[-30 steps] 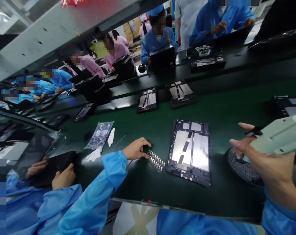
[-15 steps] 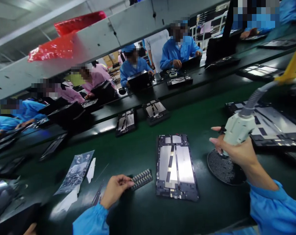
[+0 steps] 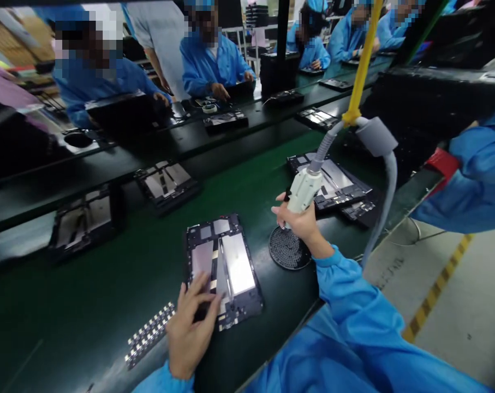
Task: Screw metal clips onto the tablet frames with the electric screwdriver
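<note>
My left hand [image 3: 192, 322] reaches over the lower left part of an opened tablet [image 3: 241, 262]. Its fingers are bent and spread over the tablet's inside, with thumb and index tips close together; nothing shows between them. To the left of that hand lies a dark strip [image 3: 149, 335] with rows of small pale parts, its right end beside the wrist. My right hand [image 3: 302, 221] is wrapped round a pale electric screwdriver [image 3: 306, 188] on a grey cable. The tool's lower end points down at a round black dimpled tray [image 3: 286, 251]; whether it touches is hidden.
Opened tablets [image 3: 81, 218] lie farther left, and others [image 3: 341, 183] are stacked behind my right hand. A yellow strap [image 3: 364, 60] holds up the screwdriver's cable [image 3: 388, 202]. Co-workers in blue sit across the bench [image 3: 87, 305]; a blue sleeve [image 3: 464, 174] is at the right.
My left hand has let go of the strip, which now lies on the bench, and moved onto the tablet. My right hand still grips the screwdriver over the tray. The view has swung right.
</note>
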Demonstrator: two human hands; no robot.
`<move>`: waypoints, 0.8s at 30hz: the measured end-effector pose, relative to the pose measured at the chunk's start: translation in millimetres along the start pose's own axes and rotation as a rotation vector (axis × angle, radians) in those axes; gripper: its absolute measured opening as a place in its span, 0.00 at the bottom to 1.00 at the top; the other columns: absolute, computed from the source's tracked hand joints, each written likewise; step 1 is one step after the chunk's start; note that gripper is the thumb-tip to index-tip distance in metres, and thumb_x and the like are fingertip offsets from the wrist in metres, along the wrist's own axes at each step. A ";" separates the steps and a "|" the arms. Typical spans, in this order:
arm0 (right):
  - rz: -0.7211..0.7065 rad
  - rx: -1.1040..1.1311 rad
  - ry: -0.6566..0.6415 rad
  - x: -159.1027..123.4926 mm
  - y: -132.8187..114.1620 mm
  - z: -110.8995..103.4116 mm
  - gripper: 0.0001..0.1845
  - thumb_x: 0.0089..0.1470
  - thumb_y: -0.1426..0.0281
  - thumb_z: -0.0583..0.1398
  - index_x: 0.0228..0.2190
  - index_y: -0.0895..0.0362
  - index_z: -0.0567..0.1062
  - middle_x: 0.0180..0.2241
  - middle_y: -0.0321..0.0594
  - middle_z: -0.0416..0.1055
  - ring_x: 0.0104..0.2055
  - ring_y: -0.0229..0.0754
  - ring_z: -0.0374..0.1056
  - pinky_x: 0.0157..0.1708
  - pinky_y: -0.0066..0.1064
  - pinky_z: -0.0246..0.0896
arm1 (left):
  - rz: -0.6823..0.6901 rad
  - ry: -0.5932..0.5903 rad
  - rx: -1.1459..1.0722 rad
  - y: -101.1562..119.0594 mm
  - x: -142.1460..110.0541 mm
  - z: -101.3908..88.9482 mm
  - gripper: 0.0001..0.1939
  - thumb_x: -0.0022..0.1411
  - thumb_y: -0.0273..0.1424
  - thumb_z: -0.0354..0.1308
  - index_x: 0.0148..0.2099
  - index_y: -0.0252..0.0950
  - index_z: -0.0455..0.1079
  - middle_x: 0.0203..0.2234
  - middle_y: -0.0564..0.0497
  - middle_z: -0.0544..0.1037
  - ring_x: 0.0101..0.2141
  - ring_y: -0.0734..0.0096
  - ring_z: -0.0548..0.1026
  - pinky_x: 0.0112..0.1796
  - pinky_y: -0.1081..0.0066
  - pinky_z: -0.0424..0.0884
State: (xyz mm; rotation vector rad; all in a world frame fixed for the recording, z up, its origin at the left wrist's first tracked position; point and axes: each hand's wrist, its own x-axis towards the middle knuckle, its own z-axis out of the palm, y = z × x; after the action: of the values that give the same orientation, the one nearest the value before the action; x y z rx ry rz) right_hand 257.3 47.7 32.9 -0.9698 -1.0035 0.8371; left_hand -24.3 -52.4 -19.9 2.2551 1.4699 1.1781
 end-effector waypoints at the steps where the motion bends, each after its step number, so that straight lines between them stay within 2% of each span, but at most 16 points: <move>1: -0.005 0.001 0.002 0.4 2.3 1.6 0.13 0.42 0.71 0.67 0.32 0.57 0.71 0.12 0.25 0.65 0.11 0.33 0.60 0.14 0.28 0.58 | 0.006 -0.035 -0.022 5.2 -2.1 10.2 0.02 0.59 0.28 0.60 0.33 0.38 0.70 0.48 0.44 0.78 0.52 0.56 0.74 0.62 0.46 0.54; 3: -0.009 -0.016 0.000 0.9 6.4 4.8 0.14 0.42 0.71 0.66 0.34 0.57 0.71 0.12 0.25 0.65 0.12 0.33 0.60 0.15 0.29 0.59 | 0.027 -0.083 -0.051 13.6 -7.9 20.6 0.03 0.60 0.26 0.60 0.33 0.38 0.69 0.43 0.47 0.81 0.50 0.57 0.76 0.63 0.42 0.47; 5: 0.002 -0.045 -0.013 1.7 10.0 7.0 0.13 0.42 0.72 0.66 0.34 0.57 0.72 0.12 0.25 0.66 0.13 0.34 0.61 0.17 0.30 0.60 | 0.036 -0.098 -0.087 18.4 -12.6 20.0 0.04 0.60 0.25 0.59 0.33 0.39 0.70 0.37 0.51 0.82 0.46 0.60 0.78 0.64 0.42 0.45; 6: 0.014 -0.057 -0.020 2.0 11.5 7.7 0.12 0.42 0.71 0.66 0.33 0.57 0.73 0.12 0.26 0.65 0.13 0.34 0.61 0.18 0.30 0.60 | 0.031 -0.091 -0.104 19.1 -13.5 16.8 0.04 0.60 0.25 0.59 0.34 0.39 0.70 0.34 0.53 0.82 0.43 0.62 0.79 0.64 0.44 0.48; 8: 0.040 -0.071 -0.030 2.5 13.3 8.4 0.11 0.42 0.71 0.66 0.32 0.57 0.73 0.12 0.26 0.65 0.13 0.34 0.61 0.18 0.31 0.60 | -0.004 -0.046 -0.094 17.3 -12.5 7.3 0.04 0.60 0.26 0.59 0.37 0.40 0.72 0.32 0.55 0.81 0.40 0.66 0.80 0.61 0.52 0.60; 10: 0.057 -0.074 -0.032 2.4 13.5 8.7 0.11 0.41 0.70 0.66 0.30 0.57 0.73 0.11 0.26 0.64 0.12 0.34 0.60 0.17 0.31 0.59 | -0.054 0.007 -0.048 13.5 -8.5 -3.5 0.06 0.60 0.29 0.60 0.40 0.41 0.74 0.34 0.54 0.81 0.39 0.67 0.80 0.52 0.61 0.71; 12: 0.063 -0.080 -0.032 1.9 13.0 9.1 0.10 0.41 0.69 0.66 0.29 0.56 0.72 0.11 0.27 0.64 0.12 0.34 0.60 0.17 0.31 0.59 | -0.115 0.011 -0.020 10.9 -4.0 -13.8 0.07 0.61 0.33 0.59 0.42 0.43 0.76 0.35 0.54 0.81 0.38 0.67 0.79 0.42 0.67 0.76; 14: 0.063 -0.087 -0.037 1.3 13.2 9.4 0.10 0.41 0.70 0.66 0.29 0.56 0.72 0.12 0.27 0.65 0.13 0.35 0.60 0.17 0.31 0.59 | -0.225 0.009 -0.029 10.8 -1.0 -22.2 0.10 0.61 0.36 0.58 0.44 0.45 0.76 0.34 0.55 0.81 0.33 0.67 0.79 0.37 0.67 0.77; 16: 0.051 -0.100 -0.038 1.3 15.1 9.2 0.09 0.42 0.70 0.66 0.29 0.56 0.72 0.12 0.27 0.65 0.13 0.34 0.60 0.17 0.31 0.59 | -0.409 0.047 -0.030 11.5 -0.1 -28.7 0.14 0.59 0.41 0.60 0.47 0.46 0.74 0.32 0.55 0.81 0.30 0.64 0.79 0.33 0.65 0.78; 18: 0.032 -0.122 -0.047 1.5 18.0 8.5 0.09 0.43 0.70 0.65 0.29 0.56 0.72 0.12 0.27 0.65 0.13 0.34 0.60 0.18 0.31 0.61 | -0.572 0.148 -0.001 10.0 0.0 -33.9 0.16 0.54 0.45 0.63 0.44 0.46 0.75 0.32 0.55 0.82 0.30 0.61 0.80 0.34 0.61 0.79; 20: 0.018 -0.141 -0.061 0.7 19.4 8.0 0.10 0.44 0.69 0.65 0.32 0.56 0.73 0.12 0.27 0.65 0.13 0.35 0.61 0.18 0.32 0.61 | -0.635 0.213 0.002 4.7 1.9 -39.1 0.15 0.52 0.47 0.64 0.38 0.45 0.76 0.32 0.54 0.82 0.31 0.60 0.80 0.39 0.58 0.79; 22: 0.007 -0.155 -0.058 -1.6 16.4 8.7 0.14 0.44 0.68 0.66 0.35 0.56 0.73 0.13 0.26 0.65 0.13 0.35 0.61 0.17 0.31 0.61 | -0.630 0.168 -0.053 -3.3 7.5 -44.8 0.14 0.51 0.47 0.64 0.33 0.43 0.77 0.31 0.53 0.82 0.31 0.60 0.80 0.42 0.59 0.79; 24: -0.020 -0.165 -0.010 -4.3 8.4 10.9 0.16 0.43 0.68 0.67 0.37 0.56 0.73 0.14 0.26 0.66 0.13 0.35 0.60 0.16 0.31 0.59 | -0.634 0.038 -0.172 -12.2 16.9 -49.7 0.15 0.51 0.46 0.63 0.33 0.41 0.78 0.29 0.51 0.82 0.30 0.61 0.80 0.37 0.63 0.79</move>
State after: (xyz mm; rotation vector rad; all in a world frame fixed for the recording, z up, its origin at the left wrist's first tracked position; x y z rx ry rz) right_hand 244.6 49.6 26.3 -1.0944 -1.1024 0.7521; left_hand -64.8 -44.3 14.8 1.4830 1.8193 1.0803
